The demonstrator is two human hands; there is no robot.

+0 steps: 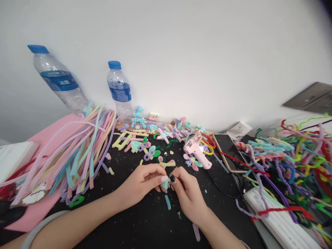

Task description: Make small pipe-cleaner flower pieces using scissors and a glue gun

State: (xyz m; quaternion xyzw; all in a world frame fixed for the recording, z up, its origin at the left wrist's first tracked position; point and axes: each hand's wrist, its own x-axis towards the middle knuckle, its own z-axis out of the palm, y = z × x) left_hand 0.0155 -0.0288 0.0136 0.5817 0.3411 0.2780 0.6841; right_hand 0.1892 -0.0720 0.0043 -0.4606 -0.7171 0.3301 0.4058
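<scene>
Over the middle of the black tabletop (111,224), my two hands meet fingertip to fingertip. My left hand (149,180) pinches a small pale-teal fuzzy piece (165,184), apparently pipe cleaner, partly hidden by the fingers. From the other side, my right hand (183,188) presses thumb and forefinger together against the same piece. Just below them lies a short blue pipe cleaner offcut (168,202). Beyond the fingertips is a pink and yellow pipe cleaner shape (166,162). A pink glue gun (197,153) rests past my right hand.
Two water bottles (120,91) stand against the wall. A large pipe cleaner bundle (77,152) lies left on a pink sheet (46,211). Finished pipe cleaner flowers (150,153) spread along the back. To the right are a phone (229,152), a white power strip (281,221) and tangled pipe cleaners (306,166).
</scene>
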